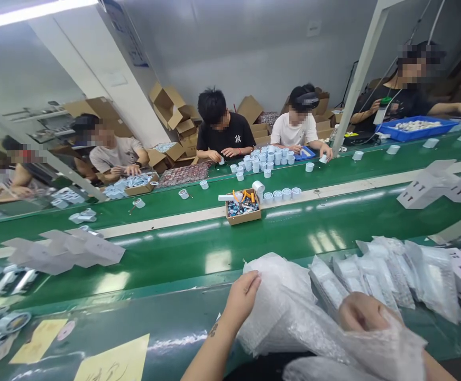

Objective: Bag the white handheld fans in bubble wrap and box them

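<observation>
My left hand [243, 297] is closed on the edge of a crumpled, translucent bubble wrap bag [278, 312] near the bottom middle. Over to the right, my right hand [363, 312] grips another part of the bubble wrap with curled fingers, slightly blurred. The wrap spreads between both hands and droops toward my lap. Whether anything lies inside it cannot be made out. Just beyond my right hand, several bubble-wrapped packs [381, 270] lean in a row on the bench.
A green conveyor [183, 248] runs across in front. On its far side stand a small carton of parts [243, 216] and white cups [268, 198]. Folded white cartons [66, 253] lie left; yellow papers [113, 360] rest on the bench [175, 323]. Several co-workers sit opposite.
</observation>
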Available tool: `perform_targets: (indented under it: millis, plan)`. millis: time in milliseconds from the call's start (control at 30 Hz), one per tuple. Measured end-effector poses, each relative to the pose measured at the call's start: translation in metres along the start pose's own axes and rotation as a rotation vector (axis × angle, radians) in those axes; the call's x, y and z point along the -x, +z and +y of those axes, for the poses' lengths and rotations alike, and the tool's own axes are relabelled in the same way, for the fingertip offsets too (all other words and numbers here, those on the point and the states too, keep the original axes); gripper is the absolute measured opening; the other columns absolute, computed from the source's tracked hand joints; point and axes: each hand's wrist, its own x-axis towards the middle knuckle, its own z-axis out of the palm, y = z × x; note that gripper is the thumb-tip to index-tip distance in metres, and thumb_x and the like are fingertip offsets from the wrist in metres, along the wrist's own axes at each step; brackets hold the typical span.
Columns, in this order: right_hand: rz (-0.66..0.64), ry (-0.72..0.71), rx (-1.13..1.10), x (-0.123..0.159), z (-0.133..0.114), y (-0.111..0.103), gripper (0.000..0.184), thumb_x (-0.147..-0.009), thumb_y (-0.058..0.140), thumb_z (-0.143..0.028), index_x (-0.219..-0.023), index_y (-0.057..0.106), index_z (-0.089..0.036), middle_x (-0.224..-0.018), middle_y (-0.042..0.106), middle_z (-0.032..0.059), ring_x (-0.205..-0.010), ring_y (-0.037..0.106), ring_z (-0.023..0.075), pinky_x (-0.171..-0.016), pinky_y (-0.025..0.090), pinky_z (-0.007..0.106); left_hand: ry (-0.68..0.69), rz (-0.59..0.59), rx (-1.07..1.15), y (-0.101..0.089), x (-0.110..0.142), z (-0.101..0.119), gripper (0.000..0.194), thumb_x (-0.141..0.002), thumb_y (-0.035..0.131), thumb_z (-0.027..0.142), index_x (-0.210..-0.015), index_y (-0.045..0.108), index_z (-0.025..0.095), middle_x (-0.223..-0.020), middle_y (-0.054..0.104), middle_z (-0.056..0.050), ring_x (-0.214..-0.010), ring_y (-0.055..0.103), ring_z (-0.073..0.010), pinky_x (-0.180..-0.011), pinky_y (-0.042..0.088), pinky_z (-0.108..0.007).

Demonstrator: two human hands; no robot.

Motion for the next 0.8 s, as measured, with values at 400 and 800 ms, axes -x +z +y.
perform_targets:
  millis: [400,800]
  plan:
    - [0.008,0.089,0.999,-0.018,-0.072,0.05,0.02,-0.09,0.054,-0.027,-0.091,0.073,-0.023,-0.145,0.042,0.0109,-0.135,0.038,0.0273,-0.106,0.034,0.044,0.161,-0.015,0.061,-0.02,0.009,0.053,0.019,-0.086,0.054,0.034,-0.077,0.063,0.02,-0.068,0.063,0.001,-0.065,0.057,-0.0137,-0.063,0.042,-0.023]
    - [-0.044,-0.063,1.531,-0.027,-0.092,0.087,0.039,-0.081,0.043,-0.003,-0.101,0.067,-0.027,-0.141,0.05,0.0091,-0.133,0.042,0.0258,-0.097,0.048,0.04,0.284,-0.277,0.112,-0.052,0.017,0.111,0.014,-0.087,0.053,0.026,-0.088,0.067,0.022,-0.086,0.07,-0.002,-0.08,0.064,-0.0169,-0.074,0.048,-0.025]
